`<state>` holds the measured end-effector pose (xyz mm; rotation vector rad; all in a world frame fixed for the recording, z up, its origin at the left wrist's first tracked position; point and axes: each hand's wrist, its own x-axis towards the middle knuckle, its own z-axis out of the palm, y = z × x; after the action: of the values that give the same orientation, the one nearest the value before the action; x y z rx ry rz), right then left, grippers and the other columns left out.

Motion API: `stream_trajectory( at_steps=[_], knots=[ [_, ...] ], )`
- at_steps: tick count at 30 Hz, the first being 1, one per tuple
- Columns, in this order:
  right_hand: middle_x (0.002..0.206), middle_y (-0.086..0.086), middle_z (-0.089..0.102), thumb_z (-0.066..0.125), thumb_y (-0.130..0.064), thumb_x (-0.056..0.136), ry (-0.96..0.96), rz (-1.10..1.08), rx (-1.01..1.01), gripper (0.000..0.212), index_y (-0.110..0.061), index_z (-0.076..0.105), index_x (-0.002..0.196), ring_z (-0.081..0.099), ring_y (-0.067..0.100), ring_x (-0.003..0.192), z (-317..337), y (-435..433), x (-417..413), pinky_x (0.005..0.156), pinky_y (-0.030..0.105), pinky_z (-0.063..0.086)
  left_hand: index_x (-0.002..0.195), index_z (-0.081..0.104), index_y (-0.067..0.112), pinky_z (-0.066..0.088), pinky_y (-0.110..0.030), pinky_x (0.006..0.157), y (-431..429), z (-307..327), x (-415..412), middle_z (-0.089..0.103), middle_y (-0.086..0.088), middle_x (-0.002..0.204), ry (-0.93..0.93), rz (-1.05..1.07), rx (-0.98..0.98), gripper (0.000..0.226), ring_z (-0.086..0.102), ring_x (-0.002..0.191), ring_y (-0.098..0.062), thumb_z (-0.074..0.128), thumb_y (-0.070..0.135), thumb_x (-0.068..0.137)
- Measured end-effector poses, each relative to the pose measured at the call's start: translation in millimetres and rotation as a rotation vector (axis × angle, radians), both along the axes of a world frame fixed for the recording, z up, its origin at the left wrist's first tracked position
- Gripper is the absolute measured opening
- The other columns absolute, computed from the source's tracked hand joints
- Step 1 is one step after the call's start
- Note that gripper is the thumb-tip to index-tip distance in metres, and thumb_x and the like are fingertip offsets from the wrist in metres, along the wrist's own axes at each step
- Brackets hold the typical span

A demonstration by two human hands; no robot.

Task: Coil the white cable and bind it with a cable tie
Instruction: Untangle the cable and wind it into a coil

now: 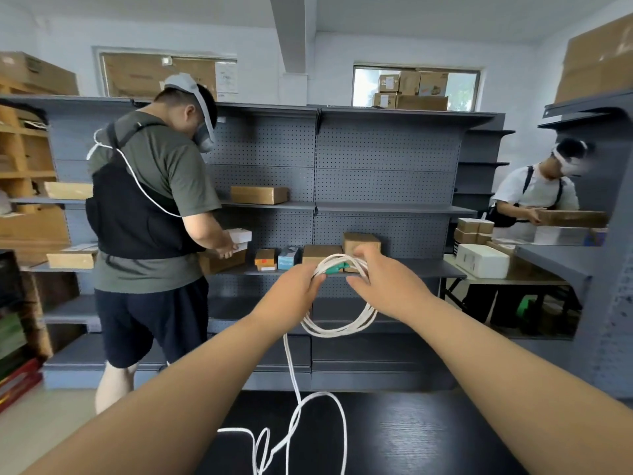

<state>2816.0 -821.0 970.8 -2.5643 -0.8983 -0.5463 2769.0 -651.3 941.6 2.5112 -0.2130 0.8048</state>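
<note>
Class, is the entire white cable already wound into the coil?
No: below the coil, a loose length of the white cable hangs down and lies looped on the dark table.

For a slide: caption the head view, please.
The left hand and right hand hold white cable loops aloft; its loose tail trails onto the dark table.

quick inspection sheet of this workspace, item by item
surface: black wood-grain table; the cable's tail lies on it
job's things: white cable in several loops, held above the table; small green piece at the loops' top, cannot tell if it is the tie
clutter: nothing seen
grippers: left hand and right hand both grip the loops' top
cables: loose tail hangs down and snakes across the table
surroundings: grey pegboard shelving with brown cardboard boxes; person in olive shirt and person in white shirt handle boxes
</note>
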Motion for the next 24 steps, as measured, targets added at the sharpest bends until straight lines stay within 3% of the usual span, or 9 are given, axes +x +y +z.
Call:
stream_trajectory(
  at_steps=[3,6,9,13,16,20,22,24],
  knots=[
    [0.120,0.002,0.059,0.049,-0.046,0.090,-0.237,0.037,-0.143,0.050,-0.020,0.036,0.130,0.058,0.026,0.103,1.8,0.2,-0.3,0.067,0.032,0.041,0.084,0.042,0.020,0.022,-0.024,0.057,2.2,7.5,2.4,0.039,0.010,0.069,0.035,-0.015,0.168,0.014,0.043,0.068,-0.017,0.041,0.023,0.098],
    [0.118,0.003,0.060,0.044,-0.045,0.092,-0.328,0.076,-0.246,0.043,-0.018,0.042,0.125,0.056,0.025,0.104,3.7,3.3,-1.9,0.071,0.037,0.046,0.092,0.052,0.015,0.023,-0.022,0.063,2.4,14.9,0.0,0.048,0.002,0.079,0.009,-0.049,0.303,0.010,0.049,0.080,-0.022,0.045,0.019,0.096],
    [0.110,0.006,0.061,0.041,-0.039,0.095,-0.364,0.087,-0.362,0.034,-0.014,0.045,0.118,0.056,0.027,0.098,1.0,7.0,-2.9,0.063,0.035,0.038,0.109,0.056,0.009,0.040,-0.031,0.076,-0.9,21.4,-2.2,0.060,-0.013,0.100,0.021,-0.062,0.408,0.019,0.055,0.092,-0.028,0.049,0.019,0.095],
    [0.099,0.009,0.060,0.035,-0.031,0.099,-0.300,0.077,-0.388,0.027,-0.009,0.044,0.111,0.049,0.025,0.074,-1.4,8.7,-3.6,0.057,0.034,0.033,0.109,0.057,0.014,0.044,-0.039,0.079,-1.2,26.1,-2.1,0.059,-0.014,0.098,0.036,-0.077,0.407,0.019,0.056,0.090,-0.030,0.050,0.022,0.094],
    [0.087,0.007,0.051,0.032,-0.027,0.100,-0.224,0.070,-0.340,0.022,-0.009,0.042,0.109,0.039,0.020,0.066,0.1,10.0,-6.1,0.056,0.035,0.031,0.099,0.059,0.013,0.039,-0.031,0.073,-0.1,24.7,-1.6,0.061,-0.011,0.092,0.002,-0.100,0.359,0.012,0.055,0.084,-0.026,0.051,0.019,0.093],
    [0.080,0.002,0.042,0.032,-0.023,0.100,-0.205,0.015,-0.324,0.019,-0.008,0.042,0.105,0.042,0.023,0.064,3.7,7.6,-5.6,0.052,0.036,0.032,0.084,0.055,0.018,0.034,-0.024,0.060,3.3,22.5,-2.5,0.059,0.002,0.075,0.029,-0.047,0.165,0.011,0.054,0.071,-0.016,0.056,0.027,0.090],
    [0.071,-0.002,0.036,0.032,-0.018,0.099,-0.184,-0.021,-0.301,0.013,-0.008,0.041,0.102,0.042,0.021,0.060,7.7,4.1,-4.4,0.047,0.034,0.027,0.075,0.049,0.024,0.032,-0.020,0.054,6.2,21.5,-3.9,0.052,0.010,0.065,0.066,-0.052,0.049,0.019,0.049,0.062,-0.008,0.054,0.034,0.090],
    [0.066,-0.004,0.031,0.034,-0.011,0.096,-0.184,-0.047,-0.305,0.007,-0.010,0.039,0.100,0.037,0.016,0.053,12.1,0.9,-5.6,0.043,0.031,0.022,0.069,0.052,0.025,0.036,-0.022,0.057,7.2,21.3,-7.2,0.052,0.010,0.061,0.108,-0.095,-0.137,0.028,0.046,0.057,-0.008,0.050,0.043,0.090]
  ],
)
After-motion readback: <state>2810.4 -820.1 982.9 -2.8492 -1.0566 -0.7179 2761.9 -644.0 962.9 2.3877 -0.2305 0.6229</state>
